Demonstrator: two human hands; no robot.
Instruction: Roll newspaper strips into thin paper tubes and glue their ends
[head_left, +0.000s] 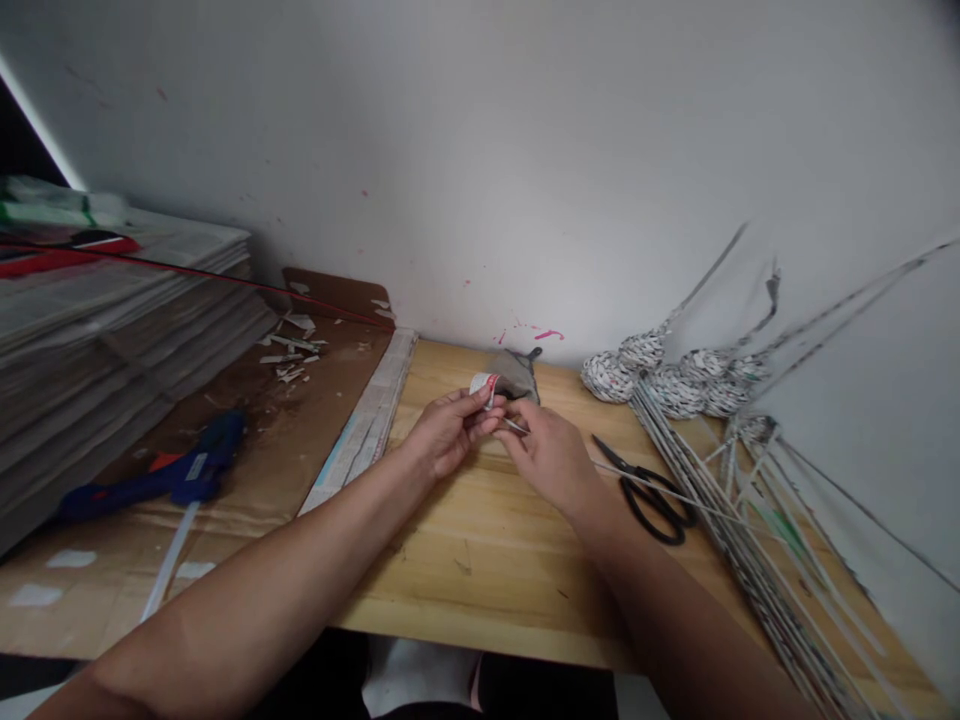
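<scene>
Above the middle of the wooden table my left hand (450, 432) is closed, pinching a small piece of printed newspaper (484, 383) with red and white marks. Beside it, nearly touching, my right hand (551, 452) is closed on a thin rolled paper stick (515, 426). This stick passes beneath the right hand, and its long end runs off to the right. Just behind the fingers lies a grey, flat thing with a dark edge (517, 372), partly hidden by the hands. Black-handled scissors (651, 490) rest right of my right forearm.
Several woven paper balls (609, 376) with long tails stand against the wall. A bundle of paper sticks (720, 530) slants along the table's right side. Left are a blue glue gun (199, 465) on cardboard (247, 520), paper scraps (292, 350) and a newspaper stack (150, 290).
</scene>
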